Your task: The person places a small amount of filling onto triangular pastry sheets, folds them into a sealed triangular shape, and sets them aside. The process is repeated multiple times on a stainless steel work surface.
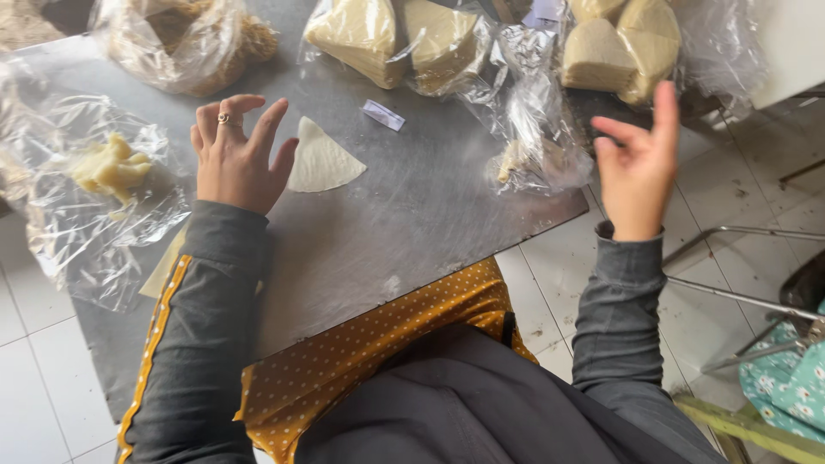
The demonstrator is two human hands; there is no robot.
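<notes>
My left hand [234, 155] hovers over the metal table [404, 223], fingers spread and loose, holding nothing. There is a ring [225, 119] on one finger. Just beside my thumb lies a single pale wrapper [320, 160], a flat quarter-round piece of dough with its point facing away from me. My thumb is very close to its edge, but I cannot tell whether it touches.

My right hand [640, 167] is raised past the right edge of the table, over the tiled floor [559, 283]. It is open too, palm turned toward me, fingers lifted and empty.

To my left, a crumpled sheet of clear plastic [82, 232] holds a lump of yellowish dough [110, 166]. At the far side of the table sit clear bags with stacks of wrappers [391, 39], and more stacks [623, 47] sit further right. A small white paper slip [383, 114] lies between the single wrapper and the bags. Another crumpled plastic bag [537, 146] rests near the table's right edge, close to my right hand.

My sleeves are grey, the left one with a yellow stripe, and a yellow dotted cloth [369, 352] covers my lap.
</notes>
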